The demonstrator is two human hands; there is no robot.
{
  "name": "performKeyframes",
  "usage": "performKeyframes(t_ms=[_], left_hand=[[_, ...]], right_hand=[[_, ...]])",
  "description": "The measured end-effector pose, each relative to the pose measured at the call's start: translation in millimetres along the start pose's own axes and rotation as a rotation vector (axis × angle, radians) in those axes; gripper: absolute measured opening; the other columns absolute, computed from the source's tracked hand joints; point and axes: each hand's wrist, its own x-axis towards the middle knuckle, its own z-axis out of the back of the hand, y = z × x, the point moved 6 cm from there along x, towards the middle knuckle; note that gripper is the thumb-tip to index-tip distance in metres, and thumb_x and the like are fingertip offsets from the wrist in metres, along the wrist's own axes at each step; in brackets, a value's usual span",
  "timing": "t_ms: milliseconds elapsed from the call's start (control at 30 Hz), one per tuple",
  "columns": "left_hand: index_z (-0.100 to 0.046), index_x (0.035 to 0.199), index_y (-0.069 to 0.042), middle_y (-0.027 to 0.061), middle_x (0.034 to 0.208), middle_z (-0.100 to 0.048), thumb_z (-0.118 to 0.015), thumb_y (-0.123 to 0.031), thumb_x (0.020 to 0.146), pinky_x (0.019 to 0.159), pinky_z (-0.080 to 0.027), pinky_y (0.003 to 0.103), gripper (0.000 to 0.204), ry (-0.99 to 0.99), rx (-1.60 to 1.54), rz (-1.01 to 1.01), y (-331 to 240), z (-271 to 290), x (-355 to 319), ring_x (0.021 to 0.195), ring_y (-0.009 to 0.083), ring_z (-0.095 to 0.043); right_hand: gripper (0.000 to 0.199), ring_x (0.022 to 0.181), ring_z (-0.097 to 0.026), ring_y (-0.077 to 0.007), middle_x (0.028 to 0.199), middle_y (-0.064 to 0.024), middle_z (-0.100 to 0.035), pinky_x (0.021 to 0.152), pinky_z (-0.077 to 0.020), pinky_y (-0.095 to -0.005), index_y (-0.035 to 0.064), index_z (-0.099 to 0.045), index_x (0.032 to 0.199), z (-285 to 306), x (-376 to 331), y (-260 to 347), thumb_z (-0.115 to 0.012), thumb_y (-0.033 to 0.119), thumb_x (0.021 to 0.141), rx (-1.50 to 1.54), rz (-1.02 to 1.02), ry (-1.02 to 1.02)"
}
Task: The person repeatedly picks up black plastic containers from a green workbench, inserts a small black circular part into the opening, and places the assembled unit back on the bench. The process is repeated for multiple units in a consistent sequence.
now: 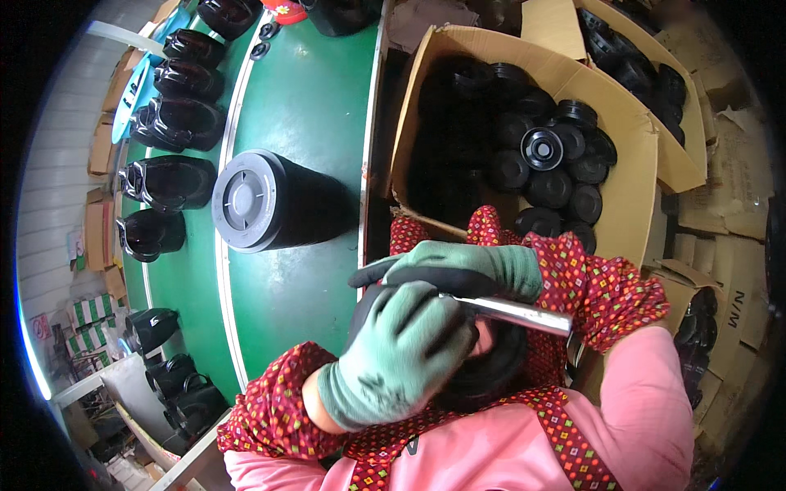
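Close to my lap I hold a black rounded part (483,380) with a shiny chrome bar (524,314) sticking out to the right; most of it is hidden by my hands and its exact kind cannot be made out. My left hand (401,348), in a green glove with dark fingers, is closed over its near left side. Beyond it, my right hand (471,268) lies across the far side, its fingers bent around the part and pointing left. The two gloves overlap near the bar's left end.
A black cylinder with a grey lid (282,200) lies on the green conveyor (299,98) at my left. Glossy black housings (184,123) line its far side. To the right, a cardboard box (634,204) holds several round black parts (548,188); a second box (688,155) stands behind.
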Motion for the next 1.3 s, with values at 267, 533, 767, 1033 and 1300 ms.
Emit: performKeyframes(t_ms=[267,533,767,1033,1300], left_hand=[[-0.064,0.114,-0.002,0.0121,0.094,-0.064,-0.061,-0.03,0.09,0.079,-0.054,0.038,0.037,0.21,-0.331,-0.016,-40,-63,70,0.085,0.0285,-0.066],[-0.066,0.078,-0.012,0.007,0.084,-0.065,-0.083,-0.039,0.083,0.065,-0.052,0.04,0.032,-0.085,-0.841,-0.303,-21,-24,31,0.072,0.0258,-0.064],[-0.064,0.064,-0.005,0.0103,0.061,-0.06,-0.083,-0.027,0.084,0.055,-0.051,0.044,0.035,-0.476,-1.271,-0.435,11,-24,-19,0.053,0.0301,-0.064],[-0.075,0.081,-0.002,0.0066,0.075,-0.065,-0.083,-0.025,0.081,0.067,-0.053,0.041,0.025,-0.41,-0.625,-0.319,12,4,-17,0.069,0.0277,-0.065],[-0.049,0.144,0.005,0.0222,0.112,-0.056,-0.066,-0.009,0.083,0.098,-0.042,0.052,0.064,-0.199,0.298,0.493,60,-28,-135,0.107,0.0391,-0.054]], right_hand=[[0.038,0.11,-0.06,-0.0373,0.114,-0.0161,-0.059,0.106,-0.0448,-0.0559,-0.0049,-0.055,0.127,-12,-2,-4,-0.068,0.011,0.096,-0.318,0.551,0.174],[0.028,0.108,-0.059,-0.0402,0.105,-0.017,-0.067,0.097,-0.0461,-0.0535,0.0009,-0.071,0.1,18,-45,8,-0.063,0.026,0.09,-0.656,0.185,-0.172],[0.024,0.084,-0.064,-0.0374,0.087,-0.0137,-0.068,0.08,-0.049,-0.0499,0.0056,-0.072,0.091,5,-58,55,-0.069,0.027,0.083,-1.151,-0.323,-0.143],[0.05,0.136,-0.05,-0.0363,0.152,-0.0165,-0.055,0.121,-0.0265,-0.0526,0.009,-0.058,0.148,-3,-46,86,-0.059,0.022,0.1,-1.151,-0.049,-0.287],[0.1,0.15,-0.039,-0.0413,0.156,-0.0206,-0.05,0.124,-0.0284,-0.0537,0.0041,-0.055,0.149,-67,-102,64,-0.097,0.04,0.066,-0.892,-0.262,-0.095]])
